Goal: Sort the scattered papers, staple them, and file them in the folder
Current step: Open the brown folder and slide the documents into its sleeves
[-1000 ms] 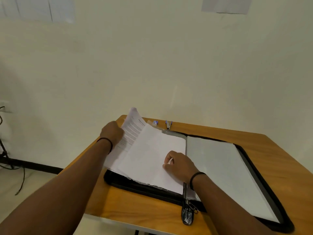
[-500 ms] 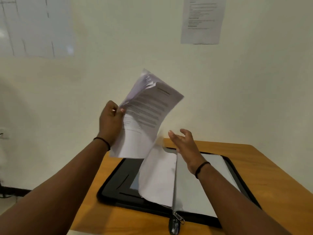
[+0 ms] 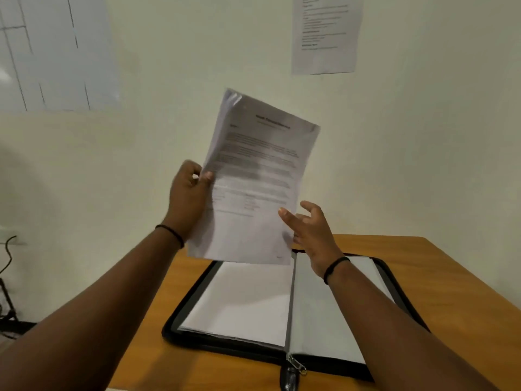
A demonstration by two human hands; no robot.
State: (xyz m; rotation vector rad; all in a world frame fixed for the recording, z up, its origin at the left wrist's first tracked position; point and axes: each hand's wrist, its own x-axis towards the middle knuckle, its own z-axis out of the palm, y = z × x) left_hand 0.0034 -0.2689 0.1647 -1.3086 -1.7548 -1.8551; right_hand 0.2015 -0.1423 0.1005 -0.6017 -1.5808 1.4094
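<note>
At the near edge of the wooden table (image 3: 439, 266), right at the bottom of the view: a metal zipper pull (image 3: 296, 366) hanging off the black zip folder (image 3: 197, 338). Lying open and flat, spine running away from the near edge, with a white sheet (image 3: 242, 300) on its left half and a pale plastic sleeve (image 3: 318, 320) on its right half.

Reaching in from the bottom corners, both forearms, bare, each with a thin black band at the wrist. Left arm stretched up and forward from the lower left; right arm from the lower right, crossing above the folder's right half.

Raised above the far part of the folder, clear of the table: the stack of papers (image 3: 259, 179), upright and tilted a little to the right, printed text facing the camera, blurred past reading. Left hand (image 3: 187, 197) gripping the stack at its left edge, thumb on the front, fingers curled behind. Right hand (image 3: 310, 230) spread loosely, palm turned toward the stack, thumb tip at the lower right edge of the papers; touching or just short of it, cannot tell. Nothing clasped in that hand.

Beyond, on the pale wall: a printed notice (image 3: 327, 32) at upper right and a large sheet with ruled lines (image 3: 53, 52) at upper left.
</note>
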